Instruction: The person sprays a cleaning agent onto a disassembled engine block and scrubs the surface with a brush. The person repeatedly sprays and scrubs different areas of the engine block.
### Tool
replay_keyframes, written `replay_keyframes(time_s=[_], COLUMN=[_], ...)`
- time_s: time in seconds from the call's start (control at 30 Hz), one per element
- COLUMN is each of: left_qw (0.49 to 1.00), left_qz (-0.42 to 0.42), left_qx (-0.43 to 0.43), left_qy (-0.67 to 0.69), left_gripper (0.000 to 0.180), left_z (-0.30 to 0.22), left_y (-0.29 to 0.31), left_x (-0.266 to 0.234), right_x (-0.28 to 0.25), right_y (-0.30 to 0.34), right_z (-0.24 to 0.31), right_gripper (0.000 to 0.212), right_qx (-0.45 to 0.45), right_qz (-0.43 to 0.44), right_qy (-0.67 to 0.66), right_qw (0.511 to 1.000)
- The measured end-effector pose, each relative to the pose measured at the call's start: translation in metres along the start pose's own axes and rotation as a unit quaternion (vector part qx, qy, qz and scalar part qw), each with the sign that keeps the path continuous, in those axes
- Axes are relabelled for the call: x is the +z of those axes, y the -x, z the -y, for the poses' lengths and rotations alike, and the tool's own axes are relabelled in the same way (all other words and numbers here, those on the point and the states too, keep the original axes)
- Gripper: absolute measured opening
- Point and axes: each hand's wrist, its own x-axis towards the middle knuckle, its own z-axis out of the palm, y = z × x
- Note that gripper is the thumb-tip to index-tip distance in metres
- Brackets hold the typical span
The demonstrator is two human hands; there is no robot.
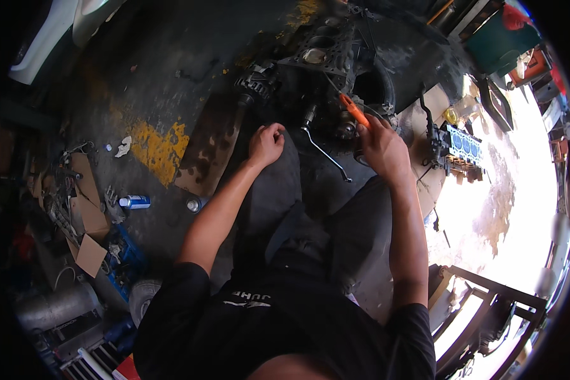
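My right hand is closed around the orange handle of a thin-shafted tool; its exact kind is unclear. The shaft points up and left toward an engine block, whose round bores face up. Whether the tip touches the block, I cannot tell. Over my left knee, my left hand rests with its fingers curled in and nothing visible in them. Between my knees, a bent metal wrench handle slants down from a dark part in front of the block.
A toothed dark metal part lies left of the block. To the right, a cylinder head sits by cardboard in bright light. A blue spray can and another can are on the stained floor at left. A metal frame stands at lower right.
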Motion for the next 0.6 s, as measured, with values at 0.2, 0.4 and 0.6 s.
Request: replay_keyframes(time_s=[0.2,0.4,0.6], left_qw=[0.997,0.993,0.990], left_qz=[-0.004,-0.010,0.000], left_qx=[0.071,0.112,0.134], left_qy=[-0.034,-0.021,-0.041], left_gripper=[0.016,0.017,0.018], left_z=[-0.013,-0.031,-0.023], left_y=[-0.018,-0.017,-0.023], left_x=[0.021,0.018,0.029], right_x=[-0.014,-0.028,-0.019], right_y=[-0.034,-0.057,-0.092], right_z=[-0.012,-0.020,-0.004], right_gripper=[0.038,0.036,0.039], right_qx=[-0.007,0.005,-0.087], right_qz=[0.046,-0.002,0.103], right_qy=[0.015,0.045,0.019], right_qw=[0.999,0.999,0.991])
